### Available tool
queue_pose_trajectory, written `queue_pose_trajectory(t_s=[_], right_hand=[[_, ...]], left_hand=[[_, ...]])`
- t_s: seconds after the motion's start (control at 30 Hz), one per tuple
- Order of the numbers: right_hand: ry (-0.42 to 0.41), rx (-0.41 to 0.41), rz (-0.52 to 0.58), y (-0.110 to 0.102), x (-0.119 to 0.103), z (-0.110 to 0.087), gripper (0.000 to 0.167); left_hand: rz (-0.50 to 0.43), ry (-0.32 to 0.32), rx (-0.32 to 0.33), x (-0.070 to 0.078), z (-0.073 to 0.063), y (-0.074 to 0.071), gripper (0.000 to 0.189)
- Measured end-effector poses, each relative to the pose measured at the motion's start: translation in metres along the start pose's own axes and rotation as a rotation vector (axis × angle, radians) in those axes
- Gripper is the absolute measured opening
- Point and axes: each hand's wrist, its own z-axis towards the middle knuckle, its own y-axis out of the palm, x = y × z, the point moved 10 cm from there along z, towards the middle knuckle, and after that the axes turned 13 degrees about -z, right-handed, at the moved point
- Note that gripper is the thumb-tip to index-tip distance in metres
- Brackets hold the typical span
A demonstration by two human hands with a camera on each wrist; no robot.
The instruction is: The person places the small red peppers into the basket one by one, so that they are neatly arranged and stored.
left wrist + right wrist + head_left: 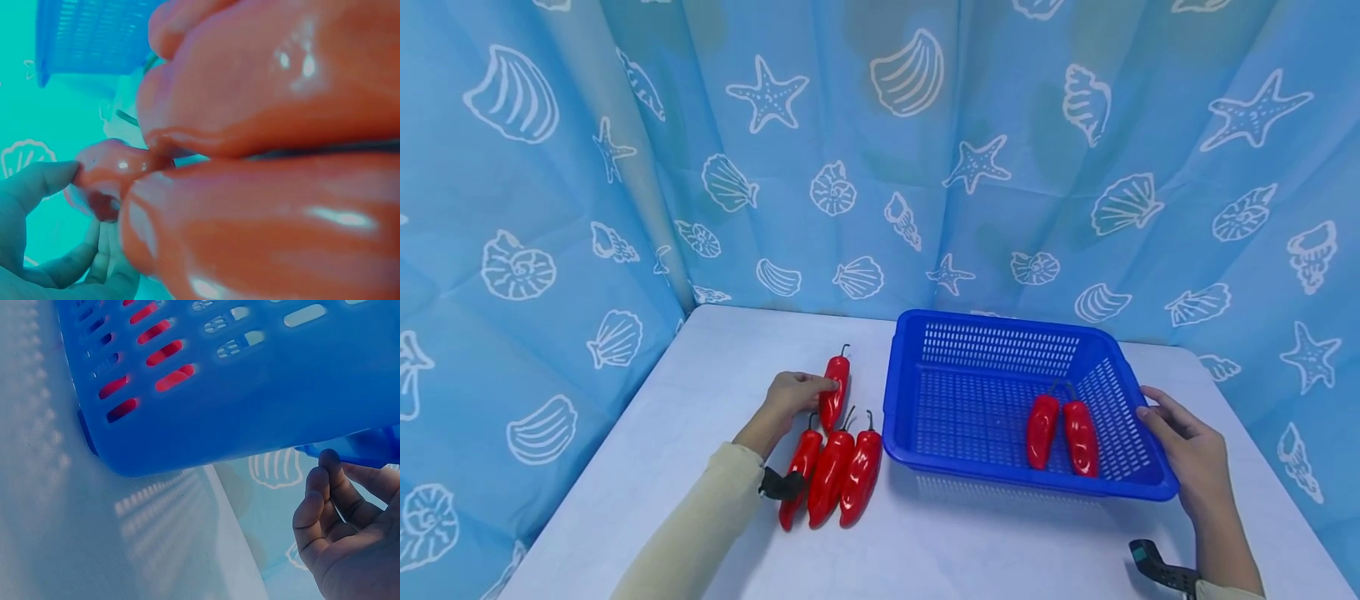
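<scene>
— Glossy red plastic chili pepper [835,390], the one lying apart on the white table [700,400]: who has it?
— The left hand [790,398] pinches it, fingertips curled against its side. Three more red peppers [831,475] lie just beside that wrist.
— And the right hand [1187,446]?
— Its fingers are curled round the right rim of the blue perforated plastic basket [917,333], where two red peppers [1063,432] lie side by side.

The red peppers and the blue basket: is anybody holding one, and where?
The left hand pinches the far red pepper around its middle. The right hand holds the blue basket by its right rim.
</scene>
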Motion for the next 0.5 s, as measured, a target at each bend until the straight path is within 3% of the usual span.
queue_pose_trajectory(t_s=[0.5], right_hand=[[-0.018, 0.002, -0.035, -0.001, -0.002, 0.000, 0.067]], left_hand=[[-0.093, 0.052, -0.107, 0.023, -0.023, 0.009, 0.065]])
